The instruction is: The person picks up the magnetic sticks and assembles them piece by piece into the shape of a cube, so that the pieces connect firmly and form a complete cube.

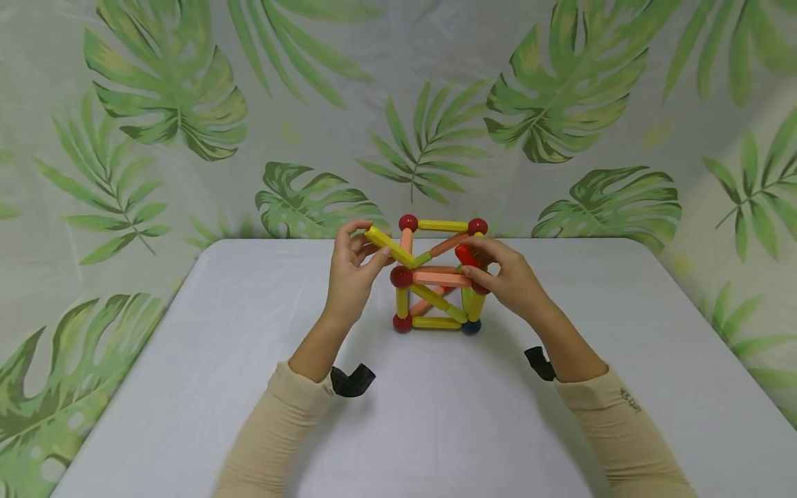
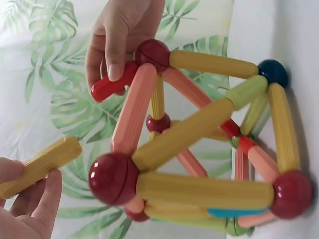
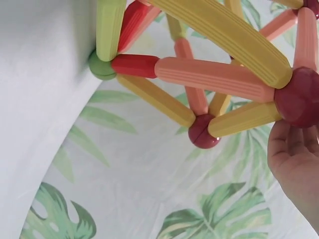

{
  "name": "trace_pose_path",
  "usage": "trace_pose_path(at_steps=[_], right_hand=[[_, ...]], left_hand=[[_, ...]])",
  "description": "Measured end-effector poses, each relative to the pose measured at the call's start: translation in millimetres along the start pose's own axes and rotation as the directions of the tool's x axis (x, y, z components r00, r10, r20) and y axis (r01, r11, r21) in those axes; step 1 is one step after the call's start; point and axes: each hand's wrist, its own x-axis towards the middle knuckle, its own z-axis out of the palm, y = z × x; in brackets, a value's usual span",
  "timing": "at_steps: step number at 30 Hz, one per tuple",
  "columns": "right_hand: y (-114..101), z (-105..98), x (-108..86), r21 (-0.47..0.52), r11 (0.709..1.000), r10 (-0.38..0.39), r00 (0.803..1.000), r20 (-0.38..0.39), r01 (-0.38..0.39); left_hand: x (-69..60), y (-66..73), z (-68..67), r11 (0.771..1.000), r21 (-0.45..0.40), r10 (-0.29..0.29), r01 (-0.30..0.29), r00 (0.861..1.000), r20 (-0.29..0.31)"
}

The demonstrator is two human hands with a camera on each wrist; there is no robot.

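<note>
A cube-like frame of magnetic building sticks and balls stands on the table, with a dark red ball (image 1: 401, 277) at its upper front left corner. My left hand (image 1: 351, 280) pinches a yellow magnetic stick (image 2: 47, 167) between thumb and fingers; the left wrist view shows this stick apart from the frame. At the upper front right corner, my right hand (image 1: 510, 277) pinches a short red magnetic stick (image 2: 113, 82) beside another dark red ball (image 2: 153, 56). Whether the red stick touches that ball is hard to tell. In the right wrist view, the right fingers lie under a ball (image 3: 301, 97).
Yellow, salmon and green sticks form the frame's edges and diagonals. A blue ball (image 1: 471, 326) sits at its lower front right corner, on the white table (image 1: 411, 415). Behind the table hangs a leaf-patterned cloth (image 1: 436, 62). A black wrist camera (image 1: 353, 380) juts from the left sleeve.
</note>
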Motion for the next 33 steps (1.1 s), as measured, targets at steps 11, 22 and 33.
trace_pose_path(at_steps=[11,22,33], right_hand=[[2.9,3.8,-1.3,0.064,0.993,-0.105,0.994,0.01,0.104],[-23.0,-0.6,-5.2,0.026,0.995,-0.102,0.995,0.018,0.101],[-2.8,3.8,-3.4,0.009,0.997,-0.082,0.997,0.015,0.082]], left_hand=[[21.6,-9.2,32.8,0.98,-0.194,-0.03,0.033,0.999,0.017],[19.6,-15.0,51.0,0.975,-0.221,-0.025,0.029,0.999,0.021],[20.0,-11.3,41.8,0.987,-0.154,-0.053,0.05,0.998,-0.018]])
